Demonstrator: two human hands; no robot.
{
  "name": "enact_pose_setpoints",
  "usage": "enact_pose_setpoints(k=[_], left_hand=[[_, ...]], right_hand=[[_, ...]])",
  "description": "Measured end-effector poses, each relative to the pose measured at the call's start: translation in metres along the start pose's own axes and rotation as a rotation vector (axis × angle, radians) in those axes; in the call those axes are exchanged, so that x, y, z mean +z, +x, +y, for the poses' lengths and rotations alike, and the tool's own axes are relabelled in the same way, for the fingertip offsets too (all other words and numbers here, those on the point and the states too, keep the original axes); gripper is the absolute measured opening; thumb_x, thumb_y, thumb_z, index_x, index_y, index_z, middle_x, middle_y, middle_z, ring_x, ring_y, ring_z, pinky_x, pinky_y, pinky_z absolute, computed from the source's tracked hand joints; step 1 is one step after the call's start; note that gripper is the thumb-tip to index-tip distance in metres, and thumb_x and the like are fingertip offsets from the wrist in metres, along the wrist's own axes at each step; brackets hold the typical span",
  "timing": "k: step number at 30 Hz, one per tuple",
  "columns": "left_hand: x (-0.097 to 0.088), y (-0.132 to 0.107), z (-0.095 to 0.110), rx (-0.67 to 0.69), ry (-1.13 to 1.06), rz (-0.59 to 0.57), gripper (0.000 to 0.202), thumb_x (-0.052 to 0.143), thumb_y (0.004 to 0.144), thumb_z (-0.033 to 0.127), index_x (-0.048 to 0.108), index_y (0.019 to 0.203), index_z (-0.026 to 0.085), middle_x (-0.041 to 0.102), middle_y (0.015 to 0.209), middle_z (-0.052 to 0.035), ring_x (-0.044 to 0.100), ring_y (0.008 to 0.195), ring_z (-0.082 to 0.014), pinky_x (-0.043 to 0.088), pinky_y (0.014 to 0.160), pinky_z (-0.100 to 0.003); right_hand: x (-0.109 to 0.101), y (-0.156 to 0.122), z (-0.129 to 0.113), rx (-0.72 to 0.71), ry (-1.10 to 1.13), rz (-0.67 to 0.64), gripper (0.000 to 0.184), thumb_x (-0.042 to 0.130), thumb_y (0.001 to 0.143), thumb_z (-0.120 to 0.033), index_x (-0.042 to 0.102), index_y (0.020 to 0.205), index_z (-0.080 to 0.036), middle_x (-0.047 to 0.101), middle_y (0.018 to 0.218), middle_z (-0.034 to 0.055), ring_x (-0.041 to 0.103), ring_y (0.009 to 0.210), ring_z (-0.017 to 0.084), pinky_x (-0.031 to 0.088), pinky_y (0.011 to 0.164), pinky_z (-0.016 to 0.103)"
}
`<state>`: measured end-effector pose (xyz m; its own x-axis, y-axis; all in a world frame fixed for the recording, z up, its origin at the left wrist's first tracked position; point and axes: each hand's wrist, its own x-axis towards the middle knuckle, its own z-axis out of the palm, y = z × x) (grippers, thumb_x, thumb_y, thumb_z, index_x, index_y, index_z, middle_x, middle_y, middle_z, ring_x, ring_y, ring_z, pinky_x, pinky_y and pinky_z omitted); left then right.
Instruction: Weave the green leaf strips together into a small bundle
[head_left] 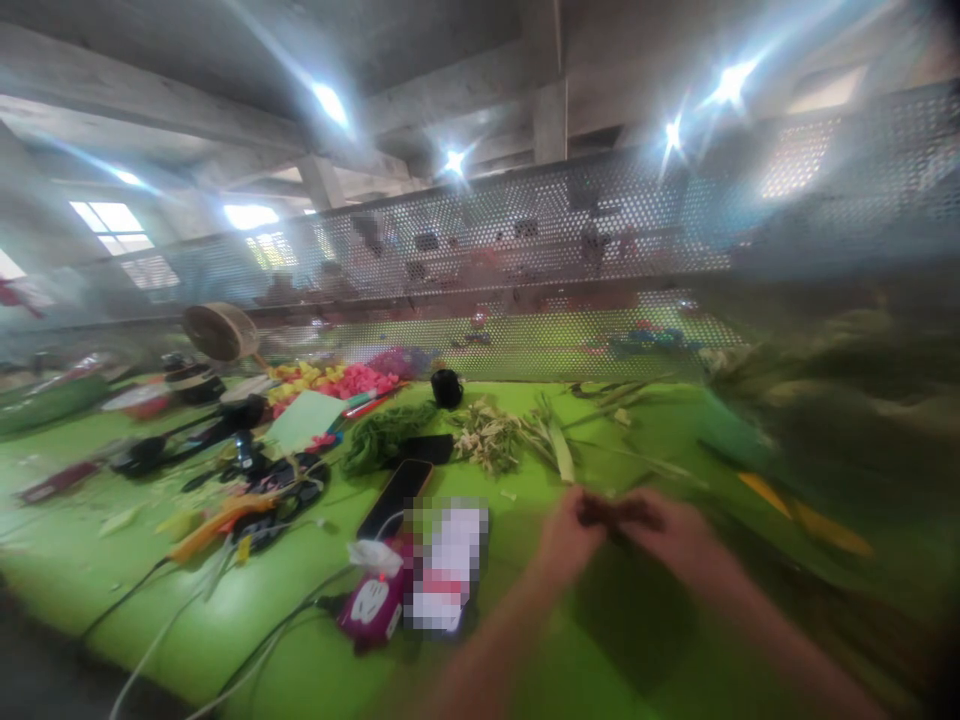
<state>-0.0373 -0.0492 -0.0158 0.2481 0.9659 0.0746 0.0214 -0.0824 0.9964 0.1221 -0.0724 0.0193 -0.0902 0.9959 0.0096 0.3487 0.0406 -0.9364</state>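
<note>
My left hand and my right hand meet above the green table, their fingers bent together. Whatever lies between the fingertips is dark and smeared, so I cannot make it out. Just beyond my left hand, a pale green stalk rests on the tabletop. To its left is a heap of pale, curled plant scraps. A phone with a lit, pixelated screen lies left of my left hand, beside a dark phone.
A magenta power strip trails cords over the table's front edge. Farther left lie an orange corded tool and pink and yellow pieces. A perforated metal partition borders the back; blurred leafy material crowds the right.
</note>
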Motion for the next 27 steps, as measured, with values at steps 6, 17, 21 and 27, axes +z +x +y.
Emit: enact_pose_setpoints(k=[6,17,21,27], left_hand=[[0.004,-0.002,0.005,0.018,0.044,0.026,0.022,0.057,0.064,0.0,0.057,0.08,0.015,0.063,0.077,-0.0008,0.058,0.074,-0.013,0.045,0.073,-0.026],[0.006,-0.01,0.004,0.124,0.379,0.046,0.026,0.052,0.069,0.005,0.062,0.088,0.019,0.067,0.082,-0.0009,0.059,0.074,-0.0151,0.044,0.07,-0.026],[0.005,-0.012,0.009,0.164,0.425,0.042,0.026,0.049,0.071,0.005,0.063,0.088,0.019,0.068,0.083,-0.0014,0.059,0.075,-0.0153,0.044,0.072,-0.026],[0.005,-0.011,0.008,0.171,0.412,0.044,0.026,0.046,0.072,0.005,0.063,0.087,0.019,0.067,0.084,-0.0021,0.059,0.078,-0.0157,0.044,0.073,-0.027]], right_hand=[[0.001,-0.004,0.001,-0.071,-0.132,0.028,0.02,0.056,0.072,-0.022,0.066,0.089,-0.024,0.074,0.086,0.0029,0.068,0.082,0.02,0.05,0.076,0.033],[-0.003,0.0,0.012,-0.103,-0.188,0.053,0.023,0.056,0.071,-0.022,0.066,0.092,-0.026,0.073,0.082,0.0015,0.067,0.078,0.02,0.049,0.075,0.032],[-0.005,0.002,0.013,-0.121,-0.188,0.043,0.025,0.055,0.071,-0.022,0.065,0.095,-0.024,0.072,0.081,0.0013,0.066,0.078,0.02,0.048,0.075,0.032],[-0.003,0.002,0.006,-0.127,-0.084,-0.034,0.025,0.053,0.073,-0.023,0.061,0.097,-0.022,0.067,0.074,0.0005,0.065,0.082,0.02,0.048,0.074,0.032]])
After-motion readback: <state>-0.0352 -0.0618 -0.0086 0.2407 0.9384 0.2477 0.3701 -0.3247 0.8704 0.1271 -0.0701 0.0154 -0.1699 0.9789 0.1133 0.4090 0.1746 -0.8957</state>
